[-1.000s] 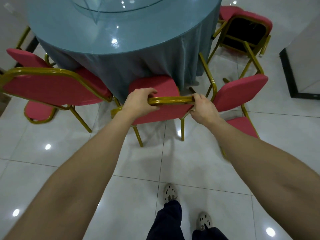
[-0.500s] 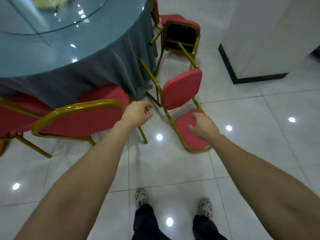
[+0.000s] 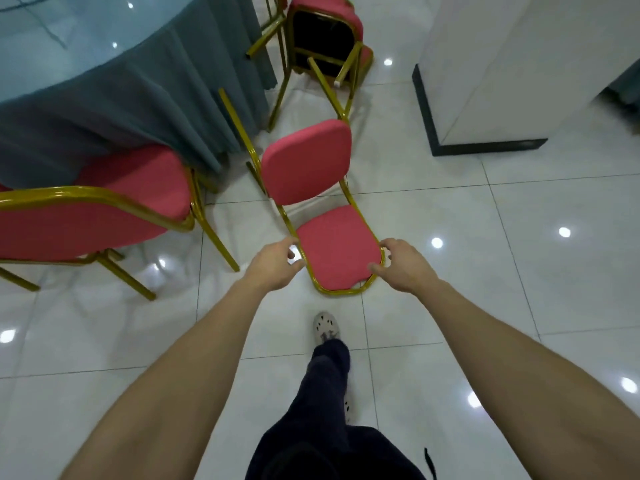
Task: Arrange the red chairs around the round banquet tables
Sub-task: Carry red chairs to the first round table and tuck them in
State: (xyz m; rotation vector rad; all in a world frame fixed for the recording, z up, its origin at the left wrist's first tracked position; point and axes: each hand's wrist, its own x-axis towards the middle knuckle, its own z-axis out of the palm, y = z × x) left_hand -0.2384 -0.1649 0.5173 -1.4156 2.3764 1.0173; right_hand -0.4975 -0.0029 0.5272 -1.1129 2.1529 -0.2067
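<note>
Both arms reach forward. The left hand (image 3: 273,263) is loosely curled, holding nothing, just beside the tipped chair (image 3: 337,251) on the floor (image 3: 485,289). The right hand (image 3: 403,263) has its thumb on the backrest; I cannot tell whether it grips. Three red chairs: this one, an upright chair (image 3: 104,216) at the one round worktop (image 3: 86,64), and an overturned chair (image 3: 322,32) beyond.

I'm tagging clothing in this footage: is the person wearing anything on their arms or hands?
No. The left forearm and right forearm are bare, no sleeve in view. The left hand and right hand have no gloves; no watch, band or ring shows.
</note>
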